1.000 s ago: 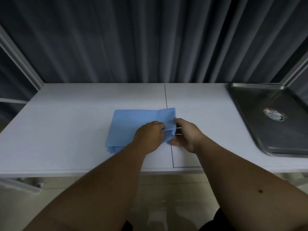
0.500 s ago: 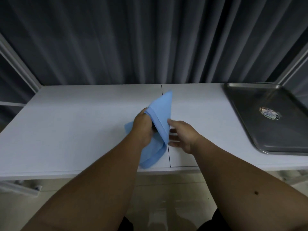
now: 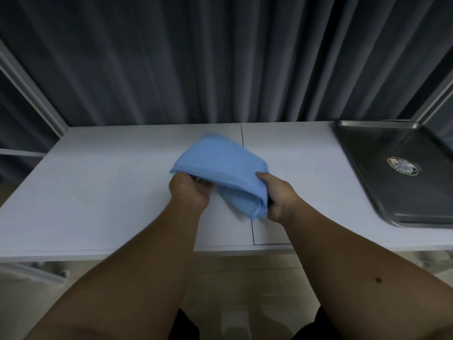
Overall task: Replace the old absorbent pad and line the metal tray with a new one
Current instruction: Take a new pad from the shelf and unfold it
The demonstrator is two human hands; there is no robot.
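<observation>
Only one view here, I've got the head cam, wide-angle, looking forward and down from above the near edge of the white table. Close in: both forearms fill the bottom of frame. Faces the grey curtain at the back, metal tray cut off at right edge

1. A dark grey pleated curtain hangs behind, filling the upper view.
2. A white table stands before it, a thin dark seam dividing its top.
3. Pale metal frame bars slant at both sides.
4. A light glossy floor shows below; lighting is dim.
</observation>
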